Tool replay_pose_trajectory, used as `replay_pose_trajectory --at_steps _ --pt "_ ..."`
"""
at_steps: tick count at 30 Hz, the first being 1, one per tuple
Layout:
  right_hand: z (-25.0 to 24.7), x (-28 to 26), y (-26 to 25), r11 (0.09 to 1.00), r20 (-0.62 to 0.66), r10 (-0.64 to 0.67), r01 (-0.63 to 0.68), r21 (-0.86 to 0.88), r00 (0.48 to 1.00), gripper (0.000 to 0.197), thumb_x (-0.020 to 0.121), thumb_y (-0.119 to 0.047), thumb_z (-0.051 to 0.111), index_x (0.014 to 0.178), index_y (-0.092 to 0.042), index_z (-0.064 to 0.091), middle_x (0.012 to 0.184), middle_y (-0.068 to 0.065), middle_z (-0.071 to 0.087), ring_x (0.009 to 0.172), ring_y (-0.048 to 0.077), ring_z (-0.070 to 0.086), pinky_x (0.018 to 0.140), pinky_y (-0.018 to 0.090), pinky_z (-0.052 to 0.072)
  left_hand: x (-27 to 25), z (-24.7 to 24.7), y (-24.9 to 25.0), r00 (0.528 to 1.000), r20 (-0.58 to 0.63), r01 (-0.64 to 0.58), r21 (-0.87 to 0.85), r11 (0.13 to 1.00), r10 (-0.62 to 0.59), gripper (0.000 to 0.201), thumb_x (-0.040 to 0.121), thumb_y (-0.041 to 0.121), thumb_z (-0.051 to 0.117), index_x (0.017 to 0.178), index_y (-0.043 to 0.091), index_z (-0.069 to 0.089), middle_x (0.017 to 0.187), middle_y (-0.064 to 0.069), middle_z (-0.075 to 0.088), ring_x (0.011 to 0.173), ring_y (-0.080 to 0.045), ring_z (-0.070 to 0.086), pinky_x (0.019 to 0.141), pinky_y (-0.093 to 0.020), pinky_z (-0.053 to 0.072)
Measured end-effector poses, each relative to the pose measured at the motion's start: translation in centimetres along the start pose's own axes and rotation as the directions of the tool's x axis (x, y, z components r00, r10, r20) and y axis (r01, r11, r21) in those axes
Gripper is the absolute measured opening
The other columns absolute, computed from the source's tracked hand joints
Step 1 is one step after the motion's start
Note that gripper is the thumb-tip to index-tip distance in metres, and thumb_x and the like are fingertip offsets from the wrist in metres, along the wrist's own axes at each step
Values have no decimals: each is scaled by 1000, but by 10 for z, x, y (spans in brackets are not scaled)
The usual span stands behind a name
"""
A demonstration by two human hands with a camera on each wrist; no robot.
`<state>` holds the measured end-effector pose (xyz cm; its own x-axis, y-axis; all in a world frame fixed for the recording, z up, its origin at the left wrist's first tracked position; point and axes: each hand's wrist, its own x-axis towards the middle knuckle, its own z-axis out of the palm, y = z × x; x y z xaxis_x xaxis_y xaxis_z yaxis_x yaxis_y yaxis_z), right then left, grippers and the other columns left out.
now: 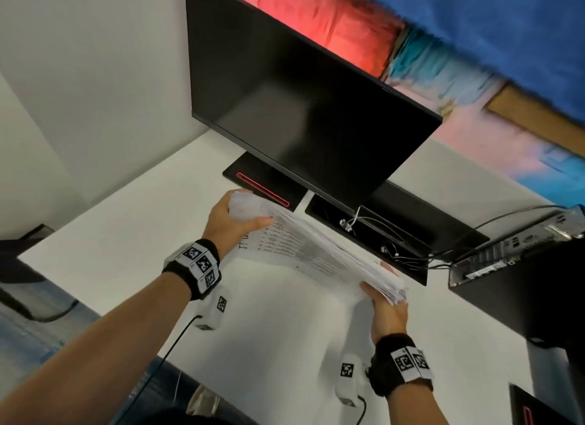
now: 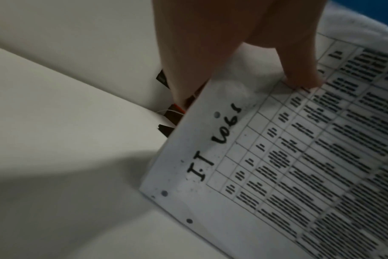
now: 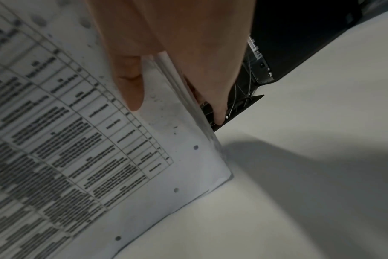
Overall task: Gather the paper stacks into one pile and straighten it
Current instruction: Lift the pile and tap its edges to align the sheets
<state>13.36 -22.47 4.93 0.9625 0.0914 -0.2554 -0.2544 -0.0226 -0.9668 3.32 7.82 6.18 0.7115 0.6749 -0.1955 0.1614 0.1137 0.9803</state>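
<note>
Here, paper pile (image 1: 311, 253) apparently on edge, left hand (image 1: 232, 223) and right hand (image 1: 387, 310) gripping its ends.

Both hands are holding one paper stack (image 1: 319, 253) tilted above the white desk (image 1: 126, 234); left hand (image 1: 228, 223) is gripping the far-left end, right hand (image 1: 387, 310) the near-right end; printed table is facing up; black monitor (image 1: 304, 107) is standing just behind; cables (image 1: 408, 253) are lying right of it.
</note>
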Motion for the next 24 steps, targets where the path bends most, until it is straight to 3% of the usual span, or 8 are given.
replay_pose_trajectory --at_steps 4,7,9,13,15,18,21,24 --pt "19 6 -24 995 0 -56 56 -80 998 24 84 -12 76 105 -18 67 105 5 70 102 28 68 79 24 53 8 12 7 998 9 58 -70 996 -57 41 72 23 86 106 4 74 101 -13 77 98 -34 73 87 -48 59" --pt "33 -1 -42 991 -7 -133 133 -31 991 13 82 -17 79 92 -20 70 94 3 74 79 9 73 58 12 54 0 26 19 998 -63 -21 -95 995 15 31 79 25 80 100 3 75 96 -13 78 92 -32 74 80 -43 62" --pt "33 -9 -44 984 -6 -176 176 -9 984 19 81 -17 80 96 -23 70 96 -1 74 75 0 73 59 10 53 -4 28 24 993 -100 -72 -128 989 59 31 79 30 80 101 9 74 95 -5 78 88 -22 75 75 -35 63" --pt "19 -19 -28 990 17 -142 142 13 990 43 79 -16 81 115 -30 61 108 -5 72 92 3 71 68 10 54 -1 20 29 974 -211 -113 -157 981 78 29 85 38 72 91 10 65 75 8 65 57 5 61 58 -16 51" --pt "14 -19 -27 990 -6 -135 135 45 991 35 86 -17 74 114 -27 55 103 -9 68 90 -1 65 71 9 50 3 20 31 969 -235 -115 -178 977 71 33 86 42 69 84 10 62 69 4 60 53 2 56 55 -14 51" --pt "15 -16 -34 983 -38 -180 181 29 983 13 93 -32 63 101 -22 64 94 -3 67 87 10 65 80 27 52 8 24 32 978 -197 -92 -104 990 70 38 84 43 69 88 6 61 75 2 67 63 -6 63 62 -22 55" --pt "19 -11 -45 970 -121 -235 240 28 964 48 80 -65 63 94 -20 72 98 8 68 91 20 65 80 35 55 11 30 34 978 -200 -83 -98 992 62 26 88 37 62 82 12 58 73 1 63 64 -14 60 65 -31 50" --pt "20 -3 -47 953 -185 -296 304 15 937 18 88 -38 69 88 -21 75 102 2 73 105 26 67 89 40 56 12 33 36 978 -206 -62 -105 993 40 44 81 56 63 75 13 56 66 -1 61 61 -18 58 65 -35 52"
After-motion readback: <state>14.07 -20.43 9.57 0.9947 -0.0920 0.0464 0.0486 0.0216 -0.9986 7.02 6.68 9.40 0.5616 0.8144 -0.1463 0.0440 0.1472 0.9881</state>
